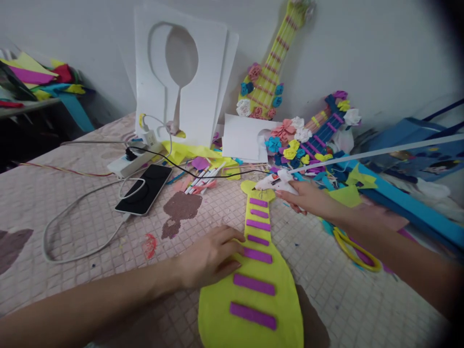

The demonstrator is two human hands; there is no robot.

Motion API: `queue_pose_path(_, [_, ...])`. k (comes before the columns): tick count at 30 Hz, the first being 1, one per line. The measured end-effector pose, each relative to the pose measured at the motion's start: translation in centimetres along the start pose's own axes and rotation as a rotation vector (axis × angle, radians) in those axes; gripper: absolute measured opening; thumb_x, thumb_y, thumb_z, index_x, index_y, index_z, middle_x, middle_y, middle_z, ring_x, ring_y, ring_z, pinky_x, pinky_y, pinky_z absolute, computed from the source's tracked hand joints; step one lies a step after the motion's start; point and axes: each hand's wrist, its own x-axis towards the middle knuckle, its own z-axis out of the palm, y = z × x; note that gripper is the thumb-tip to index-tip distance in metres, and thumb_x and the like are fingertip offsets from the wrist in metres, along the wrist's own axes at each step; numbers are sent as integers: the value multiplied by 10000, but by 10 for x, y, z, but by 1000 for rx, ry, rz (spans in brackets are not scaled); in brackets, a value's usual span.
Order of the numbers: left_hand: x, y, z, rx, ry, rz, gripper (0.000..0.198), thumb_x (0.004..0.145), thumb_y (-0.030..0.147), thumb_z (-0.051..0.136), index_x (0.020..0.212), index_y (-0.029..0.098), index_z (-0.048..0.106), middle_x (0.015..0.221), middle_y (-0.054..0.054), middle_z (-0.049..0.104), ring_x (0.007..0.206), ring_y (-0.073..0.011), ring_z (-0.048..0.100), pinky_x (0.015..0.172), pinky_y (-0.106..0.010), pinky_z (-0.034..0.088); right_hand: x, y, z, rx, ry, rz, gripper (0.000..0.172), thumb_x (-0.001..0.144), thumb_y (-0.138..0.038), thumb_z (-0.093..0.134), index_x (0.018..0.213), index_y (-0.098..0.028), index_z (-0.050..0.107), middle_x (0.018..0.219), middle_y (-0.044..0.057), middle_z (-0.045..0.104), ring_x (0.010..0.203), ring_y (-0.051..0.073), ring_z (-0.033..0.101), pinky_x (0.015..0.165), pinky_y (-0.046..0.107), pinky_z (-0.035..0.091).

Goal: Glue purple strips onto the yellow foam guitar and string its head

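Observation:
A yellow guitar-shaped cutout (250, 299) lies flat on the table, its neck pointing away from me. Several purple strips (253, 283) run across its body and neck. My left hand (217, 253) rests on the left edge where the body meets the neck, fingers loosely stretched and holding nothing. In my right hand (302, 197) is a white glue gun (275, 181), its nozzle over the cutout's headstock (247, 186). A long white glue stick (377, 153) sticks out of the gun's back toward the right.
A phone (145, 189) with a looped cable and a power strip (134, 162) lie at left. White foam boards (206, 63) and decorated guitars (268, 77) lean on the wall. Paper scraps, a yellow tape ring (357, 249) and a blue bag (416, 140) are at right.

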Motion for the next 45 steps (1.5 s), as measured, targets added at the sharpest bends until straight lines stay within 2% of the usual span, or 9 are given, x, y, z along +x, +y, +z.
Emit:
queue_pose_path(4, [0,-2,1,-5,0,-19,155,877,197,522,1017,179,585,1148,-107,591,1068,-211,550,946,-377,472,4,2,0,-39,1,-30,321,835,-500,523,706,-207,533,418,-22,534,331,113,503,311,198,343])
queue_pose_path(9, [0,-3,2,-2,-9,-29,145,873,195,529,1002,176,591,1143,-103,591,1058,-209,552,937,-372,477,6,-1,-3,-65,4,20,322,821,-504,530,696,-207,544,399,-18,522,316,124,486,315,221,329])
queue_pose_path(21, [0,-4,3,-8,-10,-34,146,871,183,524,998,182,595,1136,-110,596,1058,-216,561,939,-384,478,8,-5,-7,-82,-8,-71,311,841,-478,515,713,-199,563,388,-28,515,300,104,467,325,222,306])
queue_pose_path(26, [0,-4,3,-9,-9,-26,144,880,192,520,1004,178,591,1137,-105,596,1052,-208,558,932,-366,480,9,-7,-7,-93,-13,-37,280,832,-458,529,793,-190,600,401,-32,514,314,111,478,335,224,315])
queue_pose_path(31, [0,-3,2,3,-17,-35,149,878,189,522,1016,175,576,1146,-110,593,1064,-213,553,946,-373,468,10,-7,-7,-97,-7,-61,287,832,-458,526,738,-194,584,389,-38,504,285,96,445,327,223,305])
queue_pose_path(36, [1,-2,2,-12,-16,-43,89,860,159,529,944,170,557,1130,-109,595,1070,-209,551,951,-363,464,12,-9,-6,-84,-3,-16,260,816,-445,549,727,-202,577,394,-35,505,286,101,446,331,229,302])
queue_pose_path(45, [0,-4,4,2,-13,-28,94,869,172,523,960,162,544,1134,-113,588,1067,-214,543,946,-373,464,8,-19,-9,-187,-59,26,324,834,-496,474,790,-186,555,445,-29,517,348,119,481,375,233,338])
